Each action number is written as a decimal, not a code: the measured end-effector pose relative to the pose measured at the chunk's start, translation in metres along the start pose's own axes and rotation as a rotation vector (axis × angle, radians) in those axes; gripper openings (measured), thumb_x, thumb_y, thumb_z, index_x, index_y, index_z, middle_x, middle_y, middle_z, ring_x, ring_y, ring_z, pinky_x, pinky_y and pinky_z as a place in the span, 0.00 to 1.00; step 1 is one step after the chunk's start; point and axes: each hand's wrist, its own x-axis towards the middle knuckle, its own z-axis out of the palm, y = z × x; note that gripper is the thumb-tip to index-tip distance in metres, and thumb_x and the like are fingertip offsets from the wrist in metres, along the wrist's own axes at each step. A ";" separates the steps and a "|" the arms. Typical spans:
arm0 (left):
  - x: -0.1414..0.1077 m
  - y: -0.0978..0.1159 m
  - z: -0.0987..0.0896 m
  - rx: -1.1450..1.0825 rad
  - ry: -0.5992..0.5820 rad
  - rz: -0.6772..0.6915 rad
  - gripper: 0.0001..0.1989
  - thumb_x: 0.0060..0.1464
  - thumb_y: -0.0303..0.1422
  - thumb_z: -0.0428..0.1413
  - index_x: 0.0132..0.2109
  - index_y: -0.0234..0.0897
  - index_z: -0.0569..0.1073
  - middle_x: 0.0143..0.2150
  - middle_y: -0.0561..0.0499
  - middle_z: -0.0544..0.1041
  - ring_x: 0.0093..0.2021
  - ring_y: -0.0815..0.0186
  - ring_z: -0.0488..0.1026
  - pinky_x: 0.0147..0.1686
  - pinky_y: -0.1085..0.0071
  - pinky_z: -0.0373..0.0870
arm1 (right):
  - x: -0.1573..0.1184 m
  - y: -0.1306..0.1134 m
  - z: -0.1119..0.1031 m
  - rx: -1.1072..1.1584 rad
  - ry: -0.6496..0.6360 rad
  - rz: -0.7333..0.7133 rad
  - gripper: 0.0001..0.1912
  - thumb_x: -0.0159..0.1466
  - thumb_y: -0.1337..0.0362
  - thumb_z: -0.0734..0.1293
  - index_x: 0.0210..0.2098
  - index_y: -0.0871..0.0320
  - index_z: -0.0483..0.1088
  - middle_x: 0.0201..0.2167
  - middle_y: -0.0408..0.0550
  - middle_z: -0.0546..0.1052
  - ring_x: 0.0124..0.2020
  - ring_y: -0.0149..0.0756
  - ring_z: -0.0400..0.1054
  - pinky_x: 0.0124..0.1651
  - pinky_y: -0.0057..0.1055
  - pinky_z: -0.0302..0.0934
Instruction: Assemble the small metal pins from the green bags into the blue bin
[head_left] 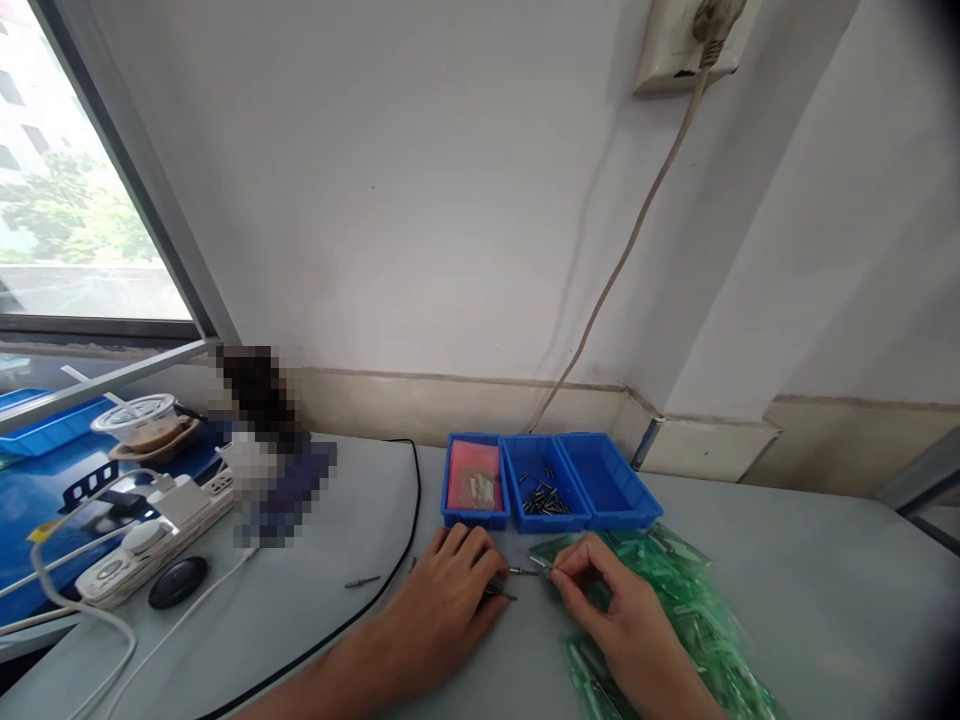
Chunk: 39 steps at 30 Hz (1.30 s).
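Observation:
My left hand [454,590] rests on the grey table with its fingers curled over some small metal pins [495,590], whose ends show by the thumb and fingertips. Another thin metal pin [523,571] lies between my two hands. Thumb and forefinger of my right hand [619,605] are pinched together at the edge of a small green plastic bag [541,560]. A heap of green plastic bags [705,610], with slim pieces inside some, spreads beneath and to the right of that hand. One loose pin [362,582] lies left of my left hand.
Three joined blue bins stand behind my hands: one holds a pink packet [472,470], the middle bin [514,455] holds dark metal pins. A black cable [412,520] crosses the table. At left are a power strip [161,525], a black mouse-like object [178,582] and a lidded cup [139,418].

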 end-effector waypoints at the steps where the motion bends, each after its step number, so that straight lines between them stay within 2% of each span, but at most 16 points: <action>1: 0.000 0.000 0.000 0.002 0.002 0.002 0.10 0.69 0.31 0.60 0.54 0.43 0.70 0.54 0.51 0.73 0.53 0.57 0.67 0.53 0.58 0.62 | 0.000 -0.001 -0.002 0.011 0.009 0.016 0.11 0.72 0.55 0.66 0.35 0.53 0.71 0.33 0.43 0.77 0.36 0.37 0.72 0.42 0.29 0.67; 4: 0.000 -0.002 -0.001 -0.013 0.011 0.000 0.10 0.70 0.31 0.60 0.54 0.44 0.70 0.54 0.51 0.73 0.53 0.57 0.66 0.54 0.58 0.62 | 0.000 -0.003 -0.009 0.032 0.040 0.063 0.11 0.71 0.52 0.68 0.40 0.52 0.76 0.38 0.45 0.80 0.40 0.38 0.75 0.46 0.29 0.69; 7: 0.000 -0.003 -0.001 -0.030 0.011 -0.010 0.09 0.70 0.31 0.59 0.54 0.43 0.70 0.53 0.51 0.72 0.53 0.57 0.66 0.54 0.59 0.62 | 0.000 -0.005 -0.013 0.022 0.087 0.037 0.14 0.71 0.49 0.67 0.45 0.51 0.79 0.42 0.47 0.81 0.45 0.41 0.77 0.50 0.31 0.70; 15: 0.001 -0.003 -0.001 -0.048 0.016 -0.023 0.07 0.70 0.31 0.58 0.53 0.43 0.71 0.53 0.51 0.73 0.53 0.57 0.66 0.53 0.59 0.62 | -0.001 -0.007 -0.009 0.102 0.113 0.103 0.20 0.72 0.44 0.64 0.43 0.52 0.80 0.40 0.50 0.83 0.37 0.42 0.77 0.42 0.32 0.74; 31: 0.001 -0.006 -0.001 -0.074 0.030 -0.025 0.06 0.70 0.29 0.58 0.51 0.41 0.72 0.52 0.50 0.73 0.52 0.59 0.67 0.53 0.61 0.62 | -0.005 0.000 -0.007 0.143 0.155 0.145 0.20 0.72 0.43 0.65 0.45 0.52 0.77 0.37 0.48 0.81 0.35 0.41 0.76 0.42 0.31 0.74; 39: 0.002 -0.005 -0.003 -0.058 0.022 -0.020 0.06 0.70 0.30 0.58 0.51 0.42 0.72 0.51 0.51 0.73 0.52 0.59 0.67 0.53 0.61 0.62 | -0.007 -0.002 -0.010 0.125 0.128 0.133 0.19 0.72 0.44 0.65 0.46 0.52 0.76 0.37 0.48 0.80 0.35 0.40 0.75 0.42 0.31 0.74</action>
